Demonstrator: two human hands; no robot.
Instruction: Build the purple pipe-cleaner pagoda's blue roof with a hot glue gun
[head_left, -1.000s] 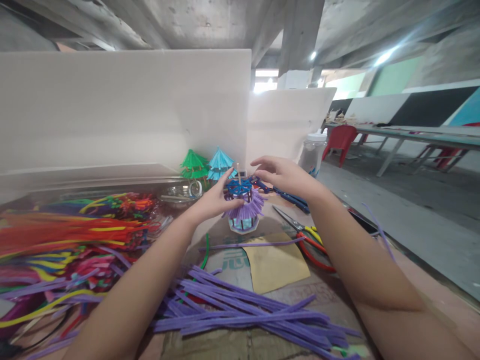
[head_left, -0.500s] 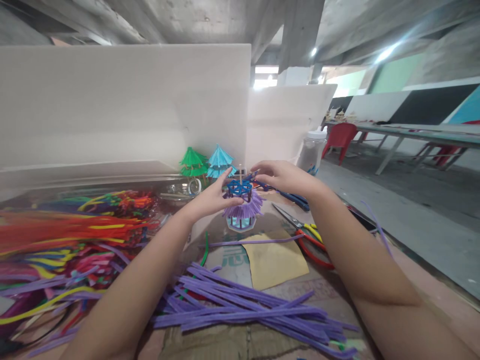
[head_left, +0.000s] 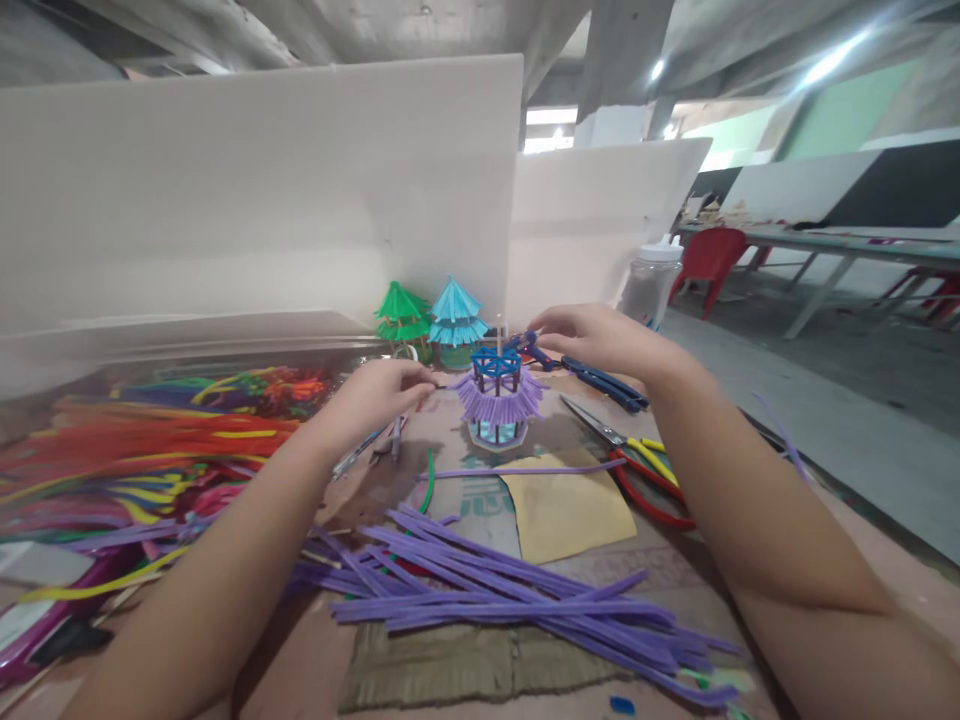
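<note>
A small pavilion-like model (head_left: 499,405) stands upright on the work surface, with a purple fringed roof, a blue ring frame and a thin stick on top. My left hand (head_left: 386,392) has come down to its left, thumb and fingers closed together by the surface; what lies between them is too small to make out. My right hand (head_left: 589,338) hovers to the model's right, fingers curved and apart, close to a blue tool with red parts (head_left: 531,348). Whether it touches that tool is unclear. Purple pipe cleaners (head_left: 517,605) lie in a heap in front.
Scissors (head_left: 637,455), blue-handled pliers (head_left: 607,383) and a yellow sheet (head_left: 574,510) lie nearby. Behind stand a green model (head_left: 403,315), a light-blue model (head_left: 455,315) and a clear jar (head_left: 649,285). Colourful pipe cleaners (head_left: 172,435) crowd the left. White boards (head_left: 262,210) rise behind.
My left hand has left the model and moved left and down to the surface, its fingers closing. My right hand has stayed near the model's right side. The view has shifted slightly.
</note>
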